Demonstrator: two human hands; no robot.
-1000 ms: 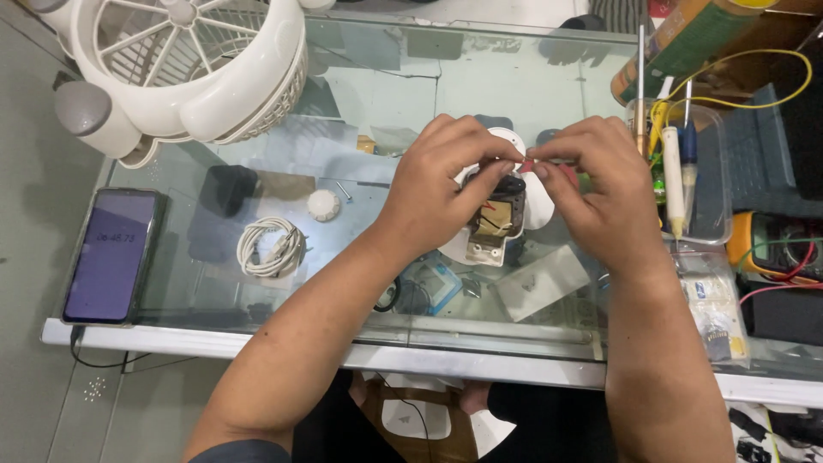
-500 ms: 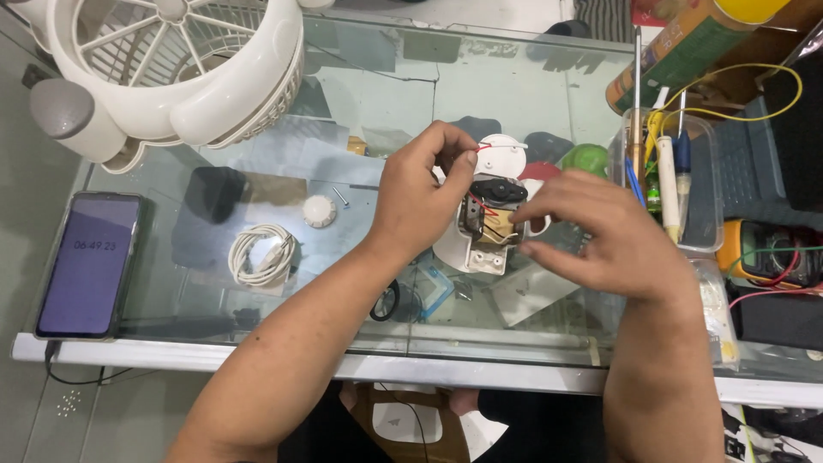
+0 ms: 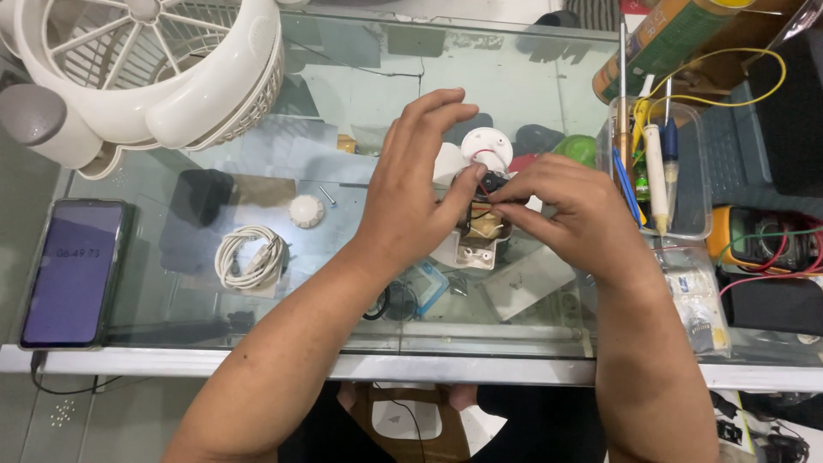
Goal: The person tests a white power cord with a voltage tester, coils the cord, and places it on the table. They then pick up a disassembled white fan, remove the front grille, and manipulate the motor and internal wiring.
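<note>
Pinching small motor (image 3: pixel 482 221), left hand (image 3: pixel 420 197) and right hand (image 3: pixel 570 210).

white fan (image 3: pixel 146 77), coiled white cable (image 3: pixel 249 257), black phone (image 3: pixel 73 273), yellow wire (image 3: pixel 729 81), green cap (image 3: pixel 580 147)

Both hands meet over a small white motor unit (image 3: pixel 477 230) at centre of the glass table (image 3: pixel 360 77). Left hand (image 3: pixel 417 195) cups its left side, fingers spread. Right hand (image 3: pixel 570 216) pinches a dark part on top. White fan (image 3: pixel 163 69) at 10 o'clock; phone (image 3: pixel 73 273) at 9; coiled white cable (image 3: pixel 250 257) between; clear tool tray (image 3: pixel 656 167) at 3.
</note>
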